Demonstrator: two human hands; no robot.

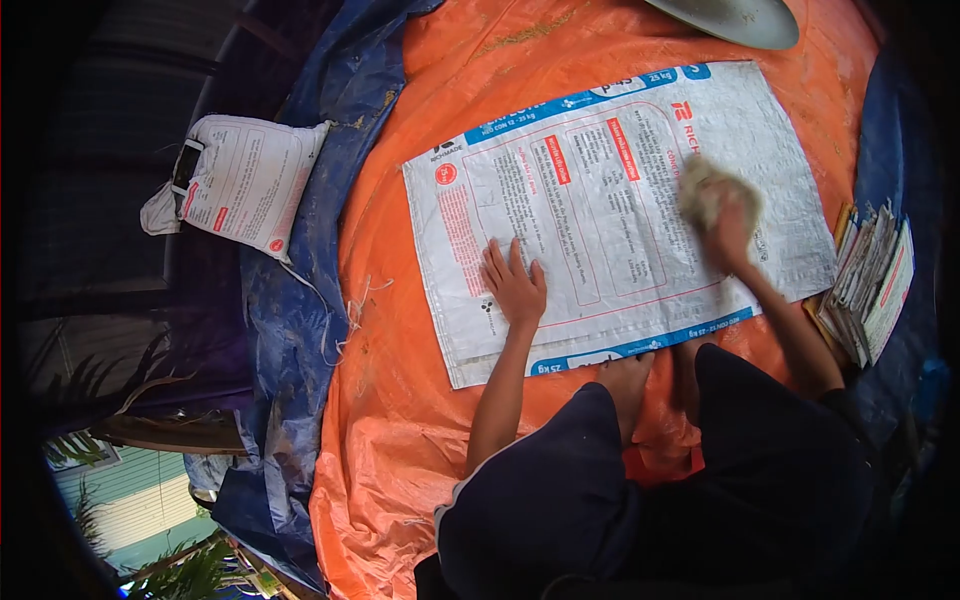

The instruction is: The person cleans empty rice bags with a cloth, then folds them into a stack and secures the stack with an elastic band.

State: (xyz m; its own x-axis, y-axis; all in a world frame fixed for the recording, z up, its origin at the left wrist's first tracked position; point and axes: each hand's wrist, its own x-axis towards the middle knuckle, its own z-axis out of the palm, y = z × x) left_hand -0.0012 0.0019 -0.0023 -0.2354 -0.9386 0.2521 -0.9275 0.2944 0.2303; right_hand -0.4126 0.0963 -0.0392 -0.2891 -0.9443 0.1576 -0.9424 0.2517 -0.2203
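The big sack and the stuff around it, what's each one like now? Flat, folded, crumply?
Printed sack, spread flat
Pale rag, bunched
Left hand, open on the printed sack
Right hand, on the rag, blurred
Orange tarp, spread, wrinkled
Blue tarp, rumpled
Sack stack, folded
Plump sack, filled out
Phone, against the plump sack

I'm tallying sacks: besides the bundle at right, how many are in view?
2: a flat sack on the orange tarp, and a stuffed sack at the picture's left. More may hide beneath the flat one.
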